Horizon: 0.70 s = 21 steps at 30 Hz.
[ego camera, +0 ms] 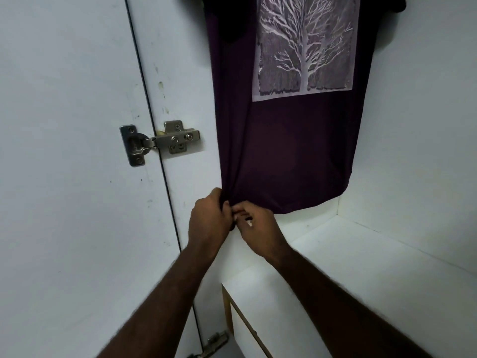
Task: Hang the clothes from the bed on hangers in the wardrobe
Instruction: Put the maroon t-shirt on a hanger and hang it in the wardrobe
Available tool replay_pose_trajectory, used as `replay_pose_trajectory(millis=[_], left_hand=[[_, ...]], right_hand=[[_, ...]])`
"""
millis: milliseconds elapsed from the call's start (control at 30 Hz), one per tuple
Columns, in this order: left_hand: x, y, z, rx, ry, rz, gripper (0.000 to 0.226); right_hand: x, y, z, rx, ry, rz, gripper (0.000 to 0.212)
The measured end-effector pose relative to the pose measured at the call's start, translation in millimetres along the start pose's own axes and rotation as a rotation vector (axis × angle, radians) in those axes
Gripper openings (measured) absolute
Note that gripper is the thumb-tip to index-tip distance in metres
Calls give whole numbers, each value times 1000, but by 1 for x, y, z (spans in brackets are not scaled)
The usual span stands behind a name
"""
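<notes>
Hung inside wardrobe [413,125], long axis vert., hem down, print outward: purple T-shirt [289,151], w/ L hand [209,218] + R hand [258,228] pinching its hem corner.

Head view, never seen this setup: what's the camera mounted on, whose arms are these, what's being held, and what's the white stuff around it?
There is no machine here. A person works with bare hands, and the single picture comes from a wide-angle camera worn on their head, looking forward and down. That is why both forearms come in from the bottom edge.

The dark purple T-shirt with a pale tree print hangs inside a white wardrobe. The frame cuts off the shirt's top, so no hanger can be seen. The left hand and right hand meet at the shirt's lower left corner, and both pinch the hem.

On the left is the wardrobe door, seen from its inner side and joined by a metal hinge. At lower right, below the shirt, is a white shelf.
</notes>
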<state>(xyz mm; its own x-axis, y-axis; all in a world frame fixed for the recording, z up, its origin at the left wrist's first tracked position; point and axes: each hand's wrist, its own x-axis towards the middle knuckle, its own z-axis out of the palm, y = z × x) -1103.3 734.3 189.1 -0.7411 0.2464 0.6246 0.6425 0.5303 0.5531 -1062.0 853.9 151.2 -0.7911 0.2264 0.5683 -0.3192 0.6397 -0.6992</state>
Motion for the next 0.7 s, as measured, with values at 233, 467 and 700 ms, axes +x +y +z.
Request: replay_pose_trajectory(millis=[233,467,700], left_hand=[[-33,42,21,-30,300,520,43],[19,86,87,248,-142,957,28],[71,125,131,415,-218,1017,41]], right_hand=[[34,58,-85,345,775,393,12],[83,132,-200,99,825,504,30],[103,180,-244,-13,454,484,55]])
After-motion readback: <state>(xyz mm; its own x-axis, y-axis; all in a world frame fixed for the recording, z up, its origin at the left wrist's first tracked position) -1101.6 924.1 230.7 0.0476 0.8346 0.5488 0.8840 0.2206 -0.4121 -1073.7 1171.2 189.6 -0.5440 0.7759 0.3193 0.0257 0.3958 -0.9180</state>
